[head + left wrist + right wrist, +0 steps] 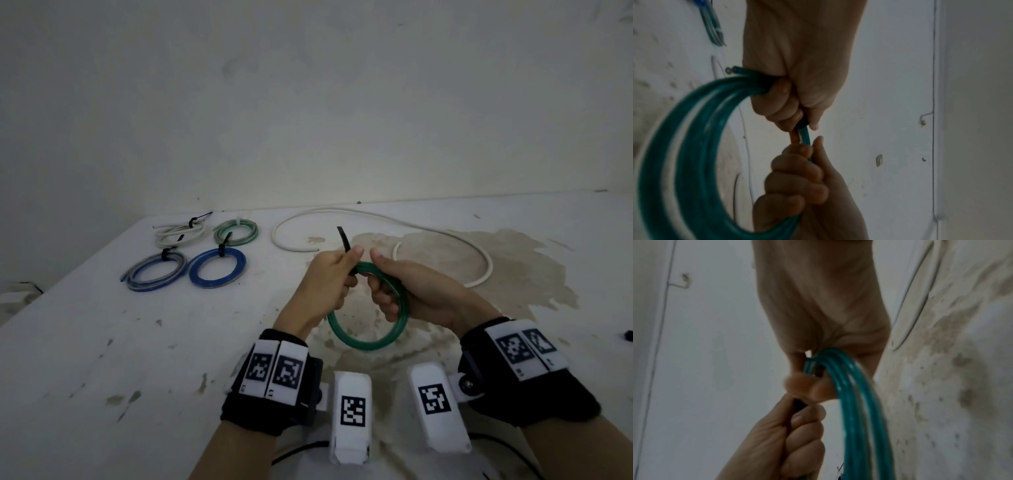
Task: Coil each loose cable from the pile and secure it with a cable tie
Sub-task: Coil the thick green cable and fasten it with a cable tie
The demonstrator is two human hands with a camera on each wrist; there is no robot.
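A green cable coil (363,339) hangs in the air between both hands, above the white table (137,342). My right hand (394,284) grips the coil's upper right side, fingers curled round the strands. My left hand (332,274) pinches a black cable tie (344,240) at the coil's top, with the tail sticking up past the thumb. In the left wrist view the left hand (797,81) is fisted over the coil (684,146) and the tie (802,124). In the right wrist view the coil (855,418) runs out of the right hand (818,321).
Several tied coils lie at the back left: white (178,234), green (236,233), grey-blue (156,275), blue (217,272). A loose white cable (489,265) curves across the back of the table over a brown stain (513,274). A wall stands behind.
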